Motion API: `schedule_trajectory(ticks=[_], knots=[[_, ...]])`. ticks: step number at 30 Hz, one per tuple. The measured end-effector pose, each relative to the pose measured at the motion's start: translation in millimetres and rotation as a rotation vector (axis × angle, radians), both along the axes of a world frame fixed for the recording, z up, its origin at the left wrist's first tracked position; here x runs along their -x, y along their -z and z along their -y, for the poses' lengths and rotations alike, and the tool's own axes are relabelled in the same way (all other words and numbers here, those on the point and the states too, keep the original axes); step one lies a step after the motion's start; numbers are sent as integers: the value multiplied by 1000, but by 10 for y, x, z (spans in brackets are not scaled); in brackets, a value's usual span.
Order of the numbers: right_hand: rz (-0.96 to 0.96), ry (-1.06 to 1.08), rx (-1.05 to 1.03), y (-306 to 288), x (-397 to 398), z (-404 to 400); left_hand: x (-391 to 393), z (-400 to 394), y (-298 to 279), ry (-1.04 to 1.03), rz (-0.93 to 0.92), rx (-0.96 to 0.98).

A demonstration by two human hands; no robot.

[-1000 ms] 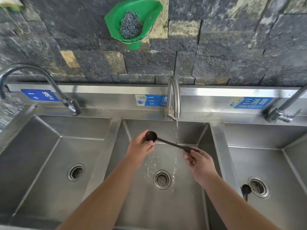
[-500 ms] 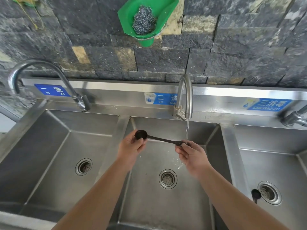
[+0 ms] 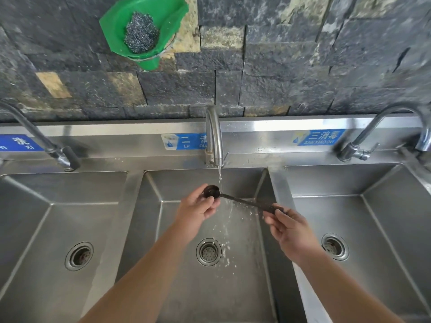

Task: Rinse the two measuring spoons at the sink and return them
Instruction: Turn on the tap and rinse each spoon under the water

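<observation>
My left hand (image 3: 198, 209) and right hand (image 3: 290, 227) stay clamped on the measuring spoon (image 3: 242, 201); water now strikes beside its bowl, not my right fingers

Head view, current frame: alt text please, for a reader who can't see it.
Two bare hands hold a dark measuring spoon under running water from the middle faucet of a three-basin steel sink; the left hand cups the bowl, the right hand pinches the handle end. A green wall holder holds steel wool.
</observation>
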State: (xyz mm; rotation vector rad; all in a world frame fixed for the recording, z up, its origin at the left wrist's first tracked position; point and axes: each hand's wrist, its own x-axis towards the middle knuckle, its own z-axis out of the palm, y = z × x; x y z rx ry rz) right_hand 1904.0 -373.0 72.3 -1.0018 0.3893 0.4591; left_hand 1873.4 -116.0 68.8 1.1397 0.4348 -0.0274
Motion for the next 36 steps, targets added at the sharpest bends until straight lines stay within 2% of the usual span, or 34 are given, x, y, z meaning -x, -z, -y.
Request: schedule_trajectory(ticks=[4, 8, 11, 15, 19, 22, 25, 30, 36], knots=[[104, 36, 136, -65, 124, 182, -46, 163, -35, 42, -54, -20], [261, 76, 295, -191, 266, 210, -102, 255, -100, 50, -99, 79], [297, 62, 293, -267, 337, 153, -124, 254, -128, 63, -96, 209], [312, 22, 243, -316, 407, 106, -111, 197, -123, -54, -147, 333], [345, -6, 343, -280, 439, 111, -109, 191, -141, -96, -216, 270], [362, 15, 365, -259, 455, 139, -96, 217, -174, -52, -267, 160], [337, 81, 329, -234, 461, 188, -69, 254, -208, -3, -317, 104], [217, 178, 244, -117, 453, 224, -85, 290, -259, 0, -306, 184], [88, 208, 89, -94, 270, -100, -51, 34, -343, -114, -257, 248]])
